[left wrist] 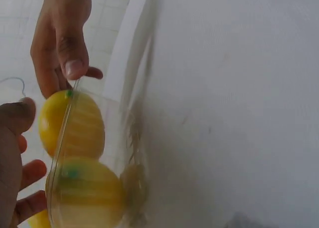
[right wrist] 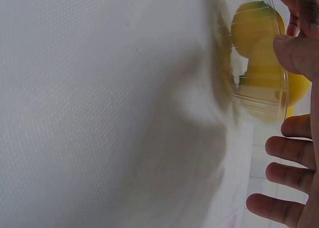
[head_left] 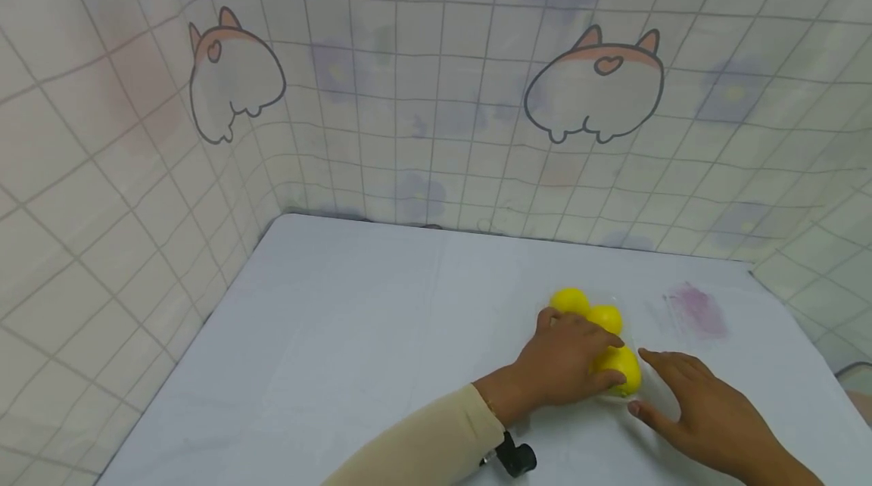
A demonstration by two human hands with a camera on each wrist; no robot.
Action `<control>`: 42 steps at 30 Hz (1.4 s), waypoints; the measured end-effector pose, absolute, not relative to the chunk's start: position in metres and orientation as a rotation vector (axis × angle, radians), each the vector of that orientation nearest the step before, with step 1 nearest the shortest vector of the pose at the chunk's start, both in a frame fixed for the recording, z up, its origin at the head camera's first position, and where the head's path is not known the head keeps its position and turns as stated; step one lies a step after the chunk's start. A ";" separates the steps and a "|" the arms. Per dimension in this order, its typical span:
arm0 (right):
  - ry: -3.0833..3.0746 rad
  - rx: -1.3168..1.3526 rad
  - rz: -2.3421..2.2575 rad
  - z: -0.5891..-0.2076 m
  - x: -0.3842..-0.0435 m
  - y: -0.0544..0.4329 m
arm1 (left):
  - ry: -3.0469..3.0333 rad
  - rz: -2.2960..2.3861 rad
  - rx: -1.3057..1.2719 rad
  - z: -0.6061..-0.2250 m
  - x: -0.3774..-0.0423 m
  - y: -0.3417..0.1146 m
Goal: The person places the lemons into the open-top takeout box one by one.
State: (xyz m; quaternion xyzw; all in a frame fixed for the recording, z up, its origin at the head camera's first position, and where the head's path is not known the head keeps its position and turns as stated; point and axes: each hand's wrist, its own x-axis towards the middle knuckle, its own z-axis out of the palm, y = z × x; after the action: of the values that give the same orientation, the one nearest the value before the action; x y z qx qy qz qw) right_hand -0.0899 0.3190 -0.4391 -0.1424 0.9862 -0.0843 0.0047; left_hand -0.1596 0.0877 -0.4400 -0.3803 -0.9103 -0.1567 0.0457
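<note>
Several yellow lemons (head_left: 621, 369), with green tips in the wrist views, sit in a clear plastic container (right wrist: 259, 108) on the white table. My left hand (head_left: 562, 357) reaches over the container from the left, fingers spread above the lemons. In the left wrist view its fingertips (left wrist: 34, 172) lie by the container's rim and do not wrap round a lemon. To the right of the container is my right hand (head_left: 715, 418), thumb and fingers apart. In the right wrist view its thumb (right wrist: 291, 51) is right at the rim, while the other fingers extend loosely.
The white tabletop (head_left: 368, 319) spreads to the left of the hands. A purplish stain (head_left: 702, 308) marks it at the right. Behind and beside it hang grid-patterned curtains (head_left: 436, 92). A small black device (head_left: 518, 459) shows under my left sleeve (head_left: 429, 440).
</note>
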 end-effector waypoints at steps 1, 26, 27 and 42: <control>3.084 -0.438 -0.256 -0.439 -0.090 0.319 | -2.765 -0.505 -1.150 -0.440 -0.161 0.085; 3.072 -0.427 -0.238 -0.442 -0.091 0.317 | -2.795 -0.601 -0.917 -0.452 -0.189 0.051; 3.069 -0.428 -0.241 -0.441 -0.091 0.317 | -2.799 -0.600 -0.924 -0.452 -0.188 0.051; 3.163 -0.462 -0.312 -0.437 -0.090 0.316 | -2.791 -0.501 -0.975 -0.447 -0.187 0.047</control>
State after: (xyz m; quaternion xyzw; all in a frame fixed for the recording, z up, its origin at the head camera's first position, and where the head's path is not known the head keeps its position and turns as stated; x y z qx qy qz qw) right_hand -0.0902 0.3160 -0.4372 -0.1438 0.9842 -0.0971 -0.0353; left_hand -0.1874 0.0471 -0.4470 -0.3243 -0.9284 -0.1667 0.0714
